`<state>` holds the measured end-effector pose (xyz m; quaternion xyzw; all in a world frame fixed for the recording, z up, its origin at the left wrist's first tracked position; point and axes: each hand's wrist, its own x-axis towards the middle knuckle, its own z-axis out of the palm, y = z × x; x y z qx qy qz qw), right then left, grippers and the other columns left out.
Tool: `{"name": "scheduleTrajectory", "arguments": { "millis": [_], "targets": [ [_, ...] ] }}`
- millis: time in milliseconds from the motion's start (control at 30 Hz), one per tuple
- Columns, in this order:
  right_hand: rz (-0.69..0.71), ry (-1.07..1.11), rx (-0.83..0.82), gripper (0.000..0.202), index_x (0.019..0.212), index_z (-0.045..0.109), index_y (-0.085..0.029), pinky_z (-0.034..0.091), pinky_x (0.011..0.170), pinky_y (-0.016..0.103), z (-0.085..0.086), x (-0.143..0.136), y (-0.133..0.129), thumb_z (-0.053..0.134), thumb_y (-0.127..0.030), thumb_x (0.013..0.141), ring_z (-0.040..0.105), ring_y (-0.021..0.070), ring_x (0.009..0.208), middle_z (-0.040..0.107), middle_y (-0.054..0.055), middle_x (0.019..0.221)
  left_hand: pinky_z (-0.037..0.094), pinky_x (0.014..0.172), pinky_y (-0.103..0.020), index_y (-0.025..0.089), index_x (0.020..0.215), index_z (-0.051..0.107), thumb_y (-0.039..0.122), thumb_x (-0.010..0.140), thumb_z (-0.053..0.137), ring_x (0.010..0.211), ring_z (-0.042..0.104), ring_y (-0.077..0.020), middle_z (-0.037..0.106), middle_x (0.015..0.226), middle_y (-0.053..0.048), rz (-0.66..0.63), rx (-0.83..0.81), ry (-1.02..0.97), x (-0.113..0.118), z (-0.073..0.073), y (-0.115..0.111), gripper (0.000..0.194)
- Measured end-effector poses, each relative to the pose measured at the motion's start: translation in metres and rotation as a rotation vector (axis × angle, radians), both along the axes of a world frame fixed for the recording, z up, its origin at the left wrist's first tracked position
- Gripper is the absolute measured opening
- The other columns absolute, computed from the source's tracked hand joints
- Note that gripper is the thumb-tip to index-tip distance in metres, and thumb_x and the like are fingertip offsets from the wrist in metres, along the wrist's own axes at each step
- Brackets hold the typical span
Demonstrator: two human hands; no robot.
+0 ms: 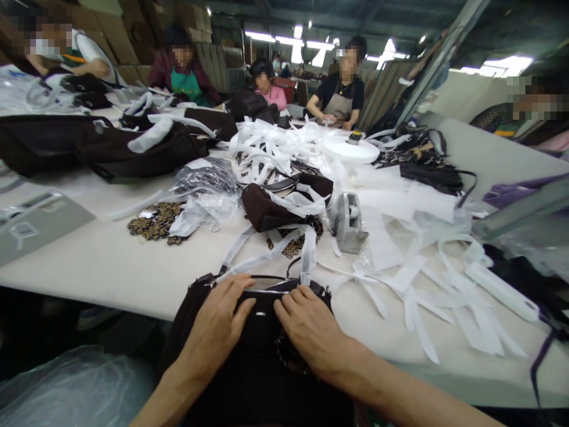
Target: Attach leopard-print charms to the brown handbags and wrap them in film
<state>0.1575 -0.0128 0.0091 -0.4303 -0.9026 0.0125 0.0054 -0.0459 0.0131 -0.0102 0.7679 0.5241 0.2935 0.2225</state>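
A dark handbag (262, 367) stands at the table's front edge, close to my body, its zipped top partly parted. My left hand (224, 311) grips the left of the top edge, fingers over the rim and thumb on the front panel. On the right, my right hand (306, 320) holds the same edge with its fingers curled over it. White wrapping covers the bag's straps (308, 258), which lie forward on the table. Just beyond, a smaller brown bag (267, 204) rests with a bunch of chains (291, 244) beside it.
A tape dispenser (349, 225) stands right of the brown bag. White strips (427, 296) spread over the right side. Chains (157, 222) and dark bags (142, 145) lie at left. Several people work around the table, and a plastic bag (75, 391) sits below left.
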Motion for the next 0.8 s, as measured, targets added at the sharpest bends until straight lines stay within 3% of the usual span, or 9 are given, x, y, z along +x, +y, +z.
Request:
{"name": "scheduleTrajectory", "arguments": {
  "millis": [100, 200, 300, 400, 500, 600, 700, 800],
  "targets": [
    [0.034, 0.016, -0.1, 0.012, 0.095, 0.063, -0.015, 0.042, 0.091, 0.041, 0.006, 0.006, 0.004, 0.053, -0.011, 0.089, 0.059, 0.0243, 0.09, 0.068, 0.009, 0.093, 0.046, 0.102, -0.043, 0.023, 0.114, 0.061, 0.025, 0.091, 0.052, 0.113, 0.06, -0.0247, 0.065, 0.119, -0.008, -0.095, -0.252, -0.248, 0.017, 0.009, -0.007, 0.025],
    [0.013, 0.117, -0.223, 0.016, 0.097, 0.062, -0.018, 0.041, 0.086, 0.034, 0.028, 0.016, 0.003, 0.051, -0.01, 0.089, 0.059, 0.0203, 0.089, 0.069, 0.005, 0.098, 0.048, 0.099, -0.04, 0.021, 0.118, 0.059, 0.034, 0.089, 0.058, 0.108, 0.063, -0.0244, 0.066, 0.117, -0.009, -0.248, -0.559, -0.541, 0.031, 0.016, -0.012, 0.031],
    [0.014, 0.219, -0.317, 0.023, 0.108, 0.06, -0.021, 0.041, 0.084, 0.028, 0.047, 0.021, 0.0, 0.049, -0.009, 0.091, 0.058, 0.0171, 0.091, 0.068, 0.002, 0.106, 0.045, 0.102, -0.04, 0.02, 0.111, 0.064, 0.046, 0.087, 0.062, 0.101, 0.064, -0.0234, 0.069, 0.106, -0.006, -0.425, -0.703, -0.724, 0.042, 0.02, -0.015, 0.035],
    [0.073, 0.224, -0.374, 0.027, 0.113, 0.059, -0.023, 0.042, 0.084, 0.026, 0.05, 0.02, -0.001, 0.054, -0.013, 0.089, 0.058, 0.0175, 0.095, 0.068, 0.002, 0.109, 0.047, 0.096, -0.042, 0.018, 0.097, 0.069, 0.051, 0.083, 0.065, 0.085, 0.064, -0.0221, 0.068, 0.088, -0.004, -0.482, -0.81, -0.775, 0.049, 0.021, -0.018, 0.035],
    [0.094, 0.253, -0.394, 0.038, 0.121, 0.057, -0.023, 0.041, 0.093, 0.028, 0.048, 0.022, -0.002, 0.063, -0.018, 0.084, 0.057, 0.0198, 0.105, 0.065, 0.005, 0.117, 0.05, 0.088, -0.041, 0.017, 0.094, 0.069, 0.05, 0.075, 0.074, 0.082, 0.064, -0.0236, 0.067, 0.088, -0.005, -0.479, -0.93, -0.826, 0.051, 0.011, -0.019, 0.038],
    [0.026, 0.419, -0.483, 0.047, 0.125, 0.059, -0.027, 0.041, 0.097, 0.027, 0.053, 0.031, -0.006, 0.068, -0.017, 0.08, 0.055, 0.0189, 0.112, 0.064, 0.004, 0.122, 0.048, 0.087, -0.036, 0.016, 0.098, 0.068, 0.043, 0.072, 0.079, 0.088, 0.063, -0.0232, 0.067, 0.09, -0.006, -0.484, -1.031, -0.898, 0.052, -0.009, -0.02, 0.04],
    [-0.186, 0.659, -0.655, 0.047, 0.114, 0.068, -0.028, 0.046, 0.091, 0.027, 0.059, 0.051, -0.008, 0.078, -0.019, 0.069, 0.062, 0.0191, 0.102, 0.07, 0.001, 0.108, 0.047, 0.076, -0.028, 0.016, 0.106, 0.063, 0.046, 0.066, 0.082, 0.08, 0.061, -0.0178, 0.066, 0.089, -0.005, -0.479, -1.089, -0.944, 0.056, -0.028, -0.021, 0.054],
    [-0.413, 0.884, -0.936, 0.044, 0.106, 0.072, -0.021, 0.052, 0.079, 0.029, 0.051, 0.09, -0.001, 0.081, -0.028, 0.064, 0.067, 0.0191, 0.086, 0.074, 0.003, 0.095, 0.043, 0.066, -0.025, 0.016, 0.104, 0.06, 0.059, 0.066, 0.078, 0.072, 0.058, -0.0146, 0.064, 0.082, -0.004, -0.476, -1.116, -0.91, 0.062, -0.041, -0.019, 0.061]
  ]
}}
